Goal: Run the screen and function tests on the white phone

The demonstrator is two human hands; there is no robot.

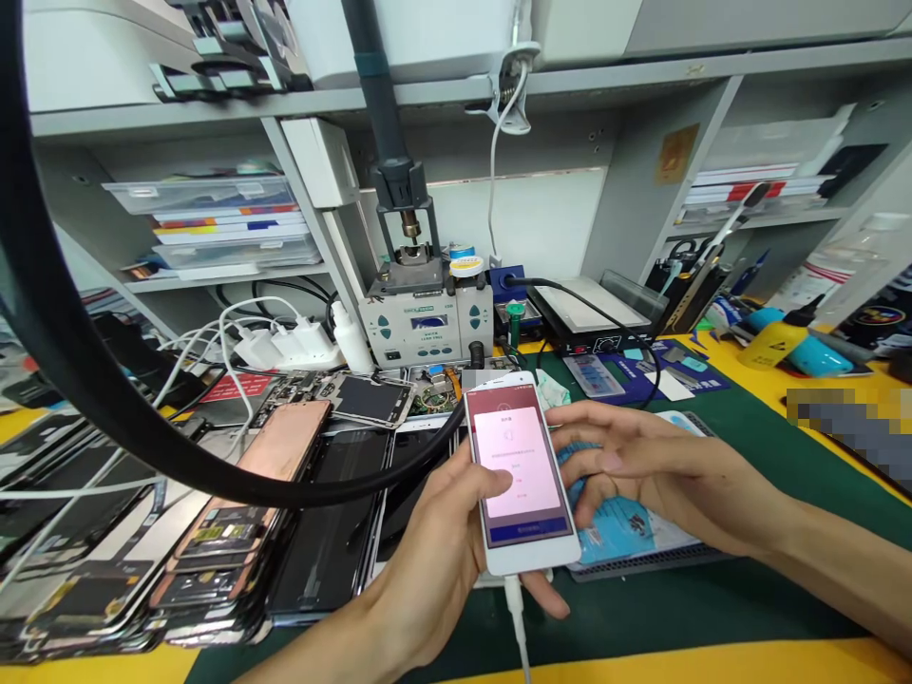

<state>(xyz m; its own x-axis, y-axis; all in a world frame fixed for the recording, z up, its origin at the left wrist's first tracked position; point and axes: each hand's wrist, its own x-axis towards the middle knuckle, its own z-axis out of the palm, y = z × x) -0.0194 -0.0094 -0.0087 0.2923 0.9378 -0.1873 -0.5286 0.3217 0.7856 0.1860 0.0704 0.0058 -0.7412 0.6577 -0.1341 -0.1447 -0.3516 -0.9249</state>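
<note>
A white smartphone (536,549) is held upright and tilted back in my left hand (443,532), whose thumb rests on the lit screen. The screen shows a pale pop-up box over a red and blue background; its text is too small to read. Plugged into the phone's bottom edge is a white charging cable (516,613). My right hand (662,480) hovers at the phone's right side with loosely bent, parted fingers and nothing held in them; whether a fingertip touches the phone's edge I cannot tell. Below that hand lies a blue work pad (619,541).
Stacked phone parts (235,513) cover the left side. A thick black hose (285,489) loops across the front left. Behind stands a hot-air station (427,328), with a flat heating plate (598,309) to its right. A yellow bottle (776,337) stands far right.
</note>
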